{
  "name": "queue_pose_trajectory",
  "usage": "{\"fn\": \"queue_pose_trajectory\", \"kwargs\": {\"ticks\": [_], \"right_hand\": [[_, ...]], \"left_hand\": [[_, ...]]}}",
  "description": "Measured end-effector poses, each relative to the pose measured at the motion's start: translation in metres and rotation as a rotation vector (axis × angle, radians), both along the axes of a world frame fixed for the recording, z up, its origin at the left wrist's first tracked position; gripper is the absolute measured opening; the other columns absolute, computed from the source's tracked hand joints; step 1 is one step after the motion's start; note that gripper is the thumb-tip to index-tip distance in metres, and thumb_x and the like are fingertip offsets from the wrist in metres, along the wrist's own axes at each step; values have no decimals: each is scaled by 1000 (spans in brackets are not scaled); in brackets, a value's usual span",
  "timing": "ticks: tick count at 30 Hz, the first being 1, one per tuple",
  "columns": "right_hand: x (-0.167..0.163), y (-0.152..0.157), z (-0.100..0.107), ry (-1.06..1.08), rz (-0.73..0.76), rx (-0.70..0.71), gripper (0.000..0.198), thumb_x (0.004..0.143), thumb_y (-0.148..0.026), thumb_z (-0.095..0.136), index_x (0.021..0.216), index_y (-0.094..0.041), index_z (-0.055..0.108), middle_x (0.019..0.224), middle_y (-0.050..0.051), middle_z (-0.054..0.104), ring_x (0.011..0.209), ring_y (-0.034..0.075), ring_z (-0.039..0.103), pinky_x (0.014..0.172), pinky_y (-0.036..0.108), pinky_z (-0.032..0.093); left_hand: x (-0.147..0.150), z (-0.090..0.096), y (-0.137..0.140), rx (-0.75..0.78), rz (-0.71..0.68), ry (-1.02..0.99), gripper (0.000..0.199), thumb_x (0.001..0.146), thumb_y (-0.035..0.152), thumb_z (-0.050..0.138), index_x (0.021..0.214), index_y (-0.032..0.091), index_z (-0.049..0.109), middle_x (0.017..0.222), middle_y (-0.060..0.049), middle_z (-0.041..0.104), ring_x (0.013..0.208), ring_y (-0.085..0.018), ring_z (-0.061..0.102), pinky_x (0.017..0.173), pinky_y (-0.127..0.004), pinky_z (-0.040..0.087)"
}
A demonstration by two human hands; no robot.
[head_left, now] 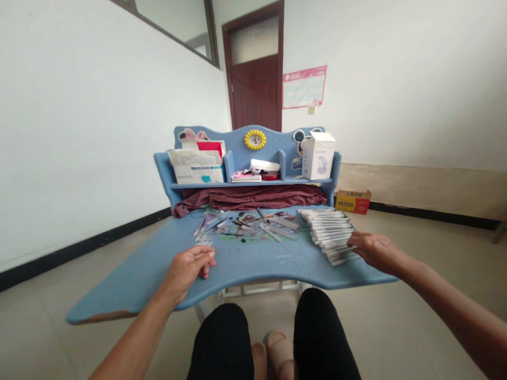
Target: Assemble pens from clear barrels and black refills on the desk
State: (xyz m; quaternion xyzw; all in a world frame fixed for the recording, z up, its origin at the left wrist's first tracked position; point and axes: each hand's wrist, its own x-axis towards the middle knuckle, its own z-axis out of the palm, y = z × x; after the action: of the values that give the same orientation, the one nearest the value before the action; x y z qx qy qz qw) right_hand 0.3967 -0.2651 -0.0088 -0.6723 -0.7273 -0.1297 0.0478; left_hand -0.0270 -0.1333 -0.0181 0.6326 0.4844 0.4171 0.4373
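Observation:
My left hand (193, 266) rests on the desk near its front edge, its fingers curled inward. Anything inside those fingers is hidden from me. On the right, my right hand (370, 247) pinches the black end of a pen at the near side of a stacked row of pens (330, 232) with clear barrels. Between the hands, farther back, loose pen parts (245, 221) lie scattered: clear barrels (281, 224), thin dark pieces and small black caps. Some clear pieces (204, 237) lie just beyond my left hand.
The blue desk (146, 274) has a curved front edge above my knees. A checked cloth (253, 196) is bunched under the shelf at the back. On the shelf stand a mask box (200, 174) and a white box (318, 158). A yellow-red carton (352, 202) sits beyond the desk.

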Motion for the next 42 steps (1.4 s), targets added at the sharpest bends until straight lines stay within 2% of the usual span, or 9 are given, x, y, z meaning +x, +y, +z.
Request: {"fn": "queue_pose_trajectory", "kwargs": {"ticks": [5, 11, 15, 19, 23, 30, 34, 38, 42], "right_hand": [[-33, -3, 5, 27, 77, -33, 24, 88, -23, 39, 79, -19, 61, 83, 7, 62, 72, 16, 59, 60, 24, 37], [-100, 12, 12, 50, 228, -85, 26, 90, -29, 39, 79, -18, 61, 82, 7, 64, 75, 17, 60, 64, 24, 38], [-141, 41, 16, 21, 184, -88, 24, 87, -29, 43, 83, -18, 63, 87, 8, 67, 80, 19, 63, 66, 25, 41], [-172, 83, 18, -43, 65, -134, 25, 85, -30, 46, 90, -16, 66, 90, 13, 69, 85, 25, 65, 69, 30, 46], [-187, 119, 13, -64, -53, -158, 27, 84, -27, 47, 95, -12, 67, 93, 19, 69, 88, 30, 66, 71, 37, 49], [-181, 147, -2, -61, -37, -204, 26, 82, -20, 46, 93, -10, 67, 92, 20, 69, 85, 31, 67, 69, 39, 51], [-176, 153, -2, -59, -34, -256, 26, 80, -18, 45, 92, -11, 68, 91, 21, 69, 85, 30, 67, 70, 39, 50], [-179, 155, 11, -17, -50, -274, 30, 80, -21, 42, 89, -11, 69, 88, 21, 69, 83, 30, 67, 69, 38, 49], [-185, 164, 27, 66, -39, -229, 33, 83, -27, 40, 85, -11, 69, 85, 20, 69, 80, 30, 67, 67, 35, 46]], "left_hand": [[-1, -1, -3, 13, -15, -35, 30, 66, 38, 61, 82, 13, 56, 58, 3, 56, 42, -9, 45, 46, -23, 36], [-5, -6, -2, 26, -43, -62, 26, 68, 35, 60, 80, 13, 57, 57, 2, 57, 41, -8, 45, 45, -22, 36], [-8, -10, -3, 31, -56, -88, 25, 68, 35, 59, 80, 13, 58, 57, 2, 58, 41, -8, 45, 44, -21, 36], [-10, -10, -5, 22, -58, -92, 24, 68, 35, 59, 79, 14, 58, 57, 2, 58, 42, -8, 45, 45, -21, 36], [-10, -10, -7, -12, -52, -98, 24, 68, 35, 58, 78, 14, 58, 56, 2, 58, 41, -8, 44, 44, -21, 35], [-13, -6, -1, -64, -98, -1, 18, 70, 33, 56, 73, 15, 58, 55, 1, 59, 39, -7, 45, 42, -20, 34], [-5, 20, 22, -12, -171, 110, 16, 69, 31, 58, 69, 15, 59, 57, 0, 61, 39, -7, 46, 41, -19, 34], [16, 45, 65, 26, -236, 118, 16, 69, 29, 60, 69, 14, 61, 58, -2, 62, 39, -7, 48, 39, -18, 36], [40, 44, 107, -49, -228, 107, 13, 69, 23, 57, 62, 13, 59, 54, -3, 61, 38, -7, 48, 38, -18, 37]]}}
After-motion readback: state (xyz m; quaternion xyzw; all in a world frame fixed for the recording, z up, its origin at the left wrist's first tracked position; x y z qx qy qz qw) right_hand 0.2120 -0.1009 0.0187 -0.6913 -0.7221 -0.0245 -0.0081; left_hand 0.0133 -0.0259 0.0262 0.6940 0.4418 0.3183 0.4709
